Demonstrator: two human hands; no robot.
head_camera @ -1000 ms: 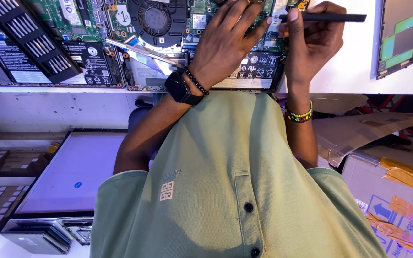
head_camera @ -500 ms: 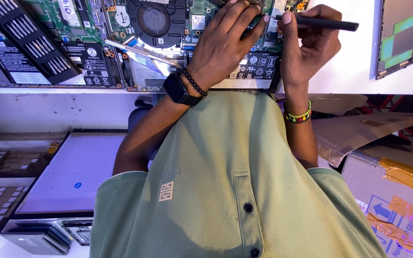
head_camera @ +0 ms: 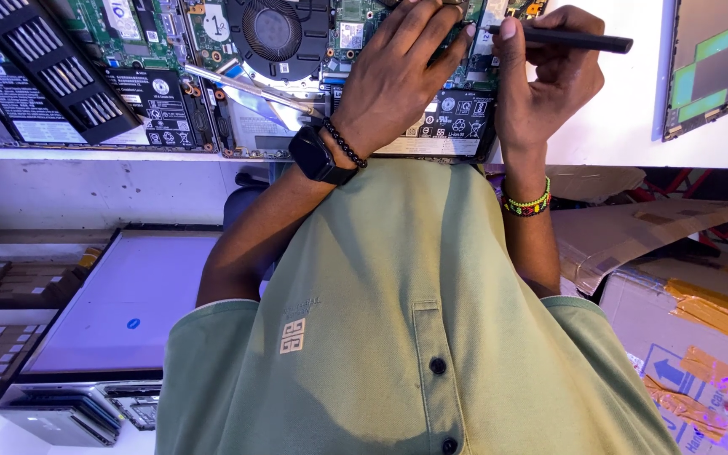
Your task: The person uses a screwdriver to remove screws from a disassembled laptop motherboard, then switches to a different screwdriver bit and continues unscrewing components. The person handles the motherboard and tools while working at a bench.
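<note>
A slim black pen-shaped screwdriver [head_camera: 562,38] is pinched in the right hand [head_camera: 549,80], fingers closed on it, long axis lying L-R w/ tip pointing left at the opened laptop's green circuit board [head_camera: 355,34] on the white desk [head_camera: 625,109], where the left hand [head_camera: 398,72], fingers curled & pressed flat, sits just beside the tip, nearer the fan.

Scene brightly and evenly lit w/ cool white light; source not seen. Strongest glare is found on the white tabletop [head_camera: 634,109] right of the opened laptop [head_camera: 297,76], nearly blown out. Soft shadow is cast below the laptop edge, under the table. Purple-pink colour cast seen far below-right of the laptop, at the frame corner. Focus is sharp on the laptop internals; no motion blur noted. Slight wide-angle stretch at edges.
</note>
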